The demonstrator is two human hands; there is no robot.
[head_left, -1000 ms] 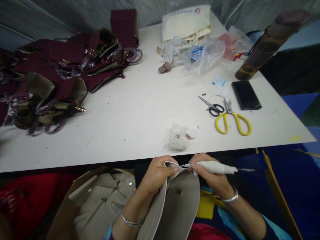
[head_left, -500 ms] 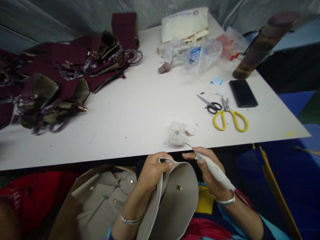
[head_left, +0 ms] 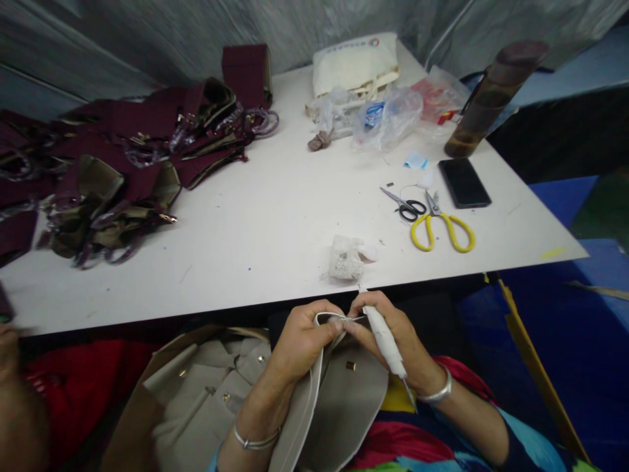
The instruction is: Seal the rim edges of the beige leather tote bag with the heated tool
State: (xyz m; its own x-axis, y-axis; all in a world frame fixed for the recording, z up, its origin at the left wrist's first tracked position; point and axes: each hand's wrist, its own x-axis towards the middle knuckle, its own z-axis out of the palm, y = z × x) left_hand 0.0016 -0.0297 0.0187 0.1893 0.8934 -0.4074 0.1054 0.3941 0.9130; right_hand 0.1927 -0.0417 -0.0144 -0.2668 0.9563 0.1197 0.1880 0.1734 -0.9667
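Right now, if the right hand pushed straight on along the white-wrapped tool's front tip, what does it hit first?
Probably the crumpled white wad near the white table's front edge. The right hand holds the white-wrapped tool with its tip up toward that wad; depth is unclear, so it may strike the edge first.

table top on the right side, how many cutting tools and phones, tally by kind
yellow-handled scissors: 1
black-handled scissors: 1
black phone: 1
total: 3
Away from the table, the right hand holds a white-wrapped tool and the left hand pinches the beige piece.
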